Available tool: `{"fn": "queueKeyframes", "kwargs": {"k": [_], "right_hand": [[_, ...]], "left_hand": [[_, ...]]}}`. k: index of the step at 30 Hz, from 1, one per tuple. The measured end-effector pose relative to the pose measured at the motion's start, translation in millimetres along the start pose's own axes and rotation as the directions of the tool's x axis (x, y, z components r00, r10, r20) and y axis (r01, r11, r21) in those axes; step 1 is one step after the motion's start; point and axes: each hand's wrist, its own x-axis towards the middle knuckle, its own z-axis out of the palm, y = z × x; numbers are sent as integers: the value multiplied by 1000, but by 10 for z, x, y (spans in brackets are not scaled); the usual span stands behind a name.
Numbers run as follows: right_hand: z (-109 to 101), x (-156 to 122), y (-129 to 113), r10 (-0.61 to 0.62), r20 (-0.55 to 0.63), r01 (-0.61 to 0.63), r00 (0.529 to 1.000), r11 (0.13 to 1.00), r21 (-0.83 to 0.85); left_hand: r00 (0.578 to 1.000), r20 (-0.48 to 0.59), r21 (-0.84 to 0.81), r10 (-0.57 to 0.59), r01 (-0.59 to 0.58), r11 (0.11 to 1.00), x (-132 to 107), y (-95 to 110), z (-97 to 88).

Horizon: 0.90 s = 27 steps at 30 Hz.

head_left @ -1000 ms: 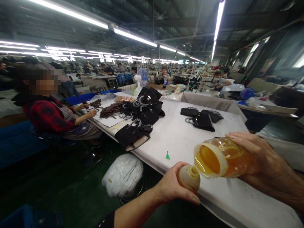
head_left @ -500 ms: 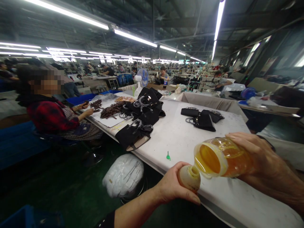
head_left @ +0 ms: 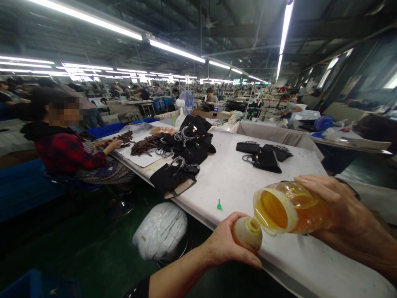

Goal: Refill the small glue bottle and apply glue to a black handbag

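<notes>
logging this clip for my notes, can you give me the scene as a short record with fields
left hand: holds small cream bottle, open top up
right hand: tilts big clear bottle of amber liquid, mouth at the small one's opening
table: white; green piece, black bags
nearby: seated person by brown strips

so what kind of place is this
Probably a bag or leather-goods factory floor: rows of worktables under strip lights, black handbags piled on the white table, a seated person handling brown strips. The left hand holds a small bottle, the right hand a tipped amber jar.
</notes>
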Motion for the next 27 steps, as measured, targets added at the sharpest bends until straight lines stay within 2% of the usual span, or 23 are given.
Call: {"fn": "queueKeyframes", "kwargs": {"k": [16,27], "right_hand": [[33,-40,47,3,-15,-3,1000,999,-40],[7,-25,10,-13,-5,13,1000,1000,-6]], "left_hand": [[1000,-6,18,19,-19,1000,10,21,17],[1000,11,7,11,-11,1000,2,-40,-20]]}}
